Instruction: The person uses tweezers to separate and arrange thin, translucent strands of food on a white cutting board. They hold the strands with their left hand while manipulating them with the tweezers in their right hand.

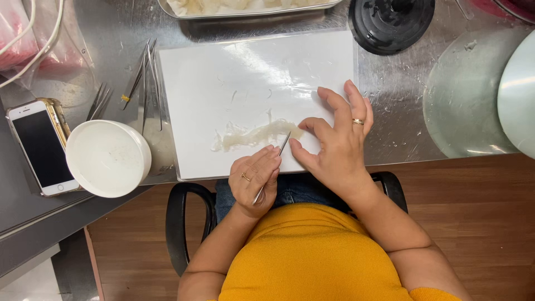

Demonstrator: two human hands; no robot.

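Note:
A pale, translucent, stringy strip (pixel 253 136) lies on a white cutting board (pixel 251 72) on a steel table. My left hand (pixel 255 179) grips thin metal tweezers (pixel 282 146), and their tips touch the strip's right part. My right hand (pixel 336 140), with a ring on one finger, rests on the board. Its thumb and forefinger press down on the strip's right end, right beside the tweezer tips. Small shreds of the same pale stuff lie scattered on the board above the strip.
A white bowl (pixel 107 159) and a phone (pixel 39 147) sit to the left. Spare tweezers (pixel 146 78) lie beside the board. A metal tray (pixel 245 10) and a black round lid (pixel 391 22) stand at the back, and round plates (pixel 473 95) at the right.

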